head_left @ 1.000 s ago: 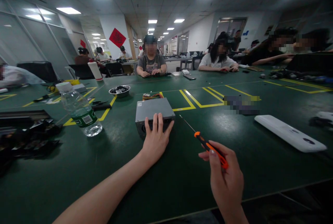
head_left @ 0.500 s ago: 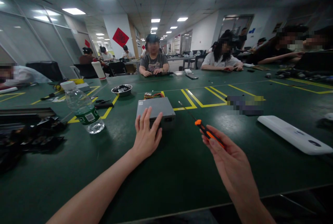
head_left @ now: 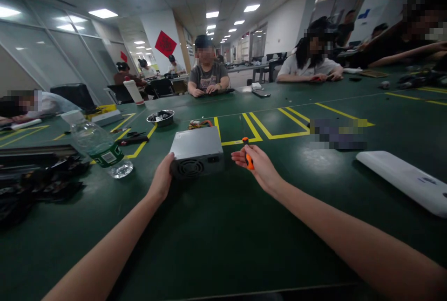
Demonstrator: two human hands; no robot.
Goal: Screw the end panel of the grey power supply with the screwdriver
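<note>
A grey metal computer power supply point(head_left: 197, 145) is in front of me, its fan grille and power socket facing me and coloured wires point(head_left: 200, 124) behind it. My left hand point(head_left: 165, 173) grips its left side, thumb near the top edge; the other fingers are mostly hidden. Whether the box rests flat or is slightly raised I cannot tell. My right hand point(head_left: 256, 163) holds an orange and black screwdriver point(head_left: 248, 154), shaft pointing up and away. Some fingers of this hand stretch toward the box's right side, with a small gap between.
To the left stand a clear water bottle point(head_left: 111, 156) and a metal bowl point(head_left: 160, 118) of small parts. Black parts point(head_left: 42, 175) lie at the far left. A long white case point(head_left: 401, 180) lies on the right. Yellow tape point(head_left: 258, 133) marks the green table. Several people sit beyond.
My left hand has gone from the top of the power supply to its left side. The box's front now shows. My right hand has moved left with the screwdriver, now more upright.
</note>
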